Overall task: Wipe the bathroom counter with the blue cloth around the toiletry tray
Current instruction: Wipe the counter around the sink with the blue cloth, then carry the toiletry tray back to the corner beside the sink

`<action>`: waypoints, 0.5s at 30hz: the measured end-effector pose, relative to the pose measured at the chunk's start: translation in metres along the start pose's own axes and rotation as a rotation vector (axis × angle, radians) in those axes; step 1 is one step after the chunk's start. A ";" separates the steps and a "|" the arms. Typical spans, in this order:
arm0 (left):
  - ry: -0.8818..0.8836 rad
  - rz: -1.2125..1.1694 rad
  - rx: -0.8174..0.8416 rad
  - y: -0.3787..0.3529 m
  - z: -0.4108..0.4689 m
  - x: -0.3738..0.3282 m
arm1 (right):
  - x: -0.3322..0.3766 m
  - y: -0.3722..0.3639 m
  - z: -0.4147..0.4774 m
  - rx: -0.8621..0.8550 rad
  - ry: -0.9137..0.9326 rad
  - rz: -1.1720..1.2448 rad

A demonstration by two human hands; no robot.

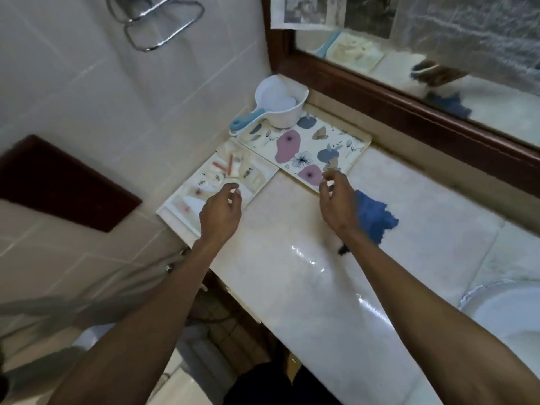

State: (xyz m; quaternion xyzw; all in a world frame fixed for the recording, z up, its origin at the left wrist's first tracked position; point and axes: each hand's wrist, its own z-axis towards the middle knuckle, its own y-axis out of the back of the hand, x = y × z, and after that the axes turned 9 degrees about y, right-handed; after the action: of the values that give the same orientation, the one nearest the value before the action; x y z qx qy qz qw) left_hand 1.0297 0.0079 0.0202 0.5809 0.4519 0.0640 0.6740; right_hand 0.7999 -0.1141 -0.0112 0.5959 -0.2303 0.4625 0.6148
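Note:
A flowered tray [304,149] lies on the pale counter [292,273] near the mirror. Beside it, at the counter's left end, lies a second white tray [204,188] with small toiletry items. The blue cloth [375,216] rests crumpled on the counter, just right of my right hand [336,203]. That hand hovers at the flowered tray's near edge, fingers curled and apart, holding nothing. My left hand [220,213] hovers over the near corner of the white tray, fingers apart and empty.
A white scoop with a blue handle [277,105] stands on the flowered tray's far corner. A wood-framed mirror [409,112] runs along the back. A white basin [508,314] sits at the right. Tiled wall and chrome rack [155,21] are at the left.

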 end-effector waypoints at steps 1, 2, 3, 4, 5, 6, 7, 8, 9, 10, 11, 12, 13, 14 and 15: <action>0.066 -0.007 -0.045 0.007 0.005 0.016 | 0.006 -0.011 0.006 0.038 0.025 -0.008; 0.142 -0.008 -0.088 0.012 0.010 0.031 | 0.010 -0.021 0.010 0.083 0.038 -0.027; 0.228 0.007 -0.120 0.016 0.013 0.044 | 0.013 -0.031 0.013 0.131 0.034 -0.046; 0.322 0.031 -0.135 0.020 0.016 0.056 | 0.017 -0.040 0.015 0.177 0.017 -0.060; 0.415 0.044 -0.129 0.024 0.018 0.066 | 0.021 -0.048 0.014 0.214 0.004 -0.064; 0.503 0.028 -0.108 0.028 0.020 0.075 | 0.025 -0.055 0.013 0.243 0.005 -0.066; 0.583 -0.017 -0.070 0.030 0.025 0.084 | 0.027 -0.060 0.011 0.269 0.015 -0.071; 0.653 -0.079 -0.030 0.032 0.030 0.091 | 0.029 -0.064 0.010 0.298 0.026 -0.086; 0.709 -0.148 0.011 0.034 0.036 0.096 | 0.031 -0.068 0.010 0.327 0.030 -0.106; 0.744 -0.207 0.050 0.035 0.040 0.100 | 0.033 -0.070 0.010 0.354 0.028 -0.127; 0.755 -0.244 0.083 0.036 0.044 0.101 | 0.034 -0.073 0.011 0.374 0.025 -0.145; 0.752 -0.263 0.109 0.036 0.046 0.102 | 0.036 -0.075 0.013 0.388 0.020 -0.160; 0.746 -0.270 0.130 0.036 0.047 0.102 | 0.037 -0.077 0.014 0.396 0.017 -0.173; 0.741 -0.265 0.144 0.036 0.047 0.101 | 0.039 -0.079 0.016 0.403 0.013 -0.184; 0.735 -0.249 0.154 0.035 0.048 0.102 | 0.041 -0.082 0.017 0.409 0.008 -0.194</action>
State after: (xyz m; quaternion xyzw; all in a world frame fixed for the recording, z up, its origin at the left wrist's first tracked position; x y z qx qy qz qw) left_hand 1.1370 0.0464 -0.0086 0.5088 0.7336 0.1513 0.4244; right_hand 0.8925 -0.1071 -0.0162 0.7259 -0.0708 0.4405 0.5235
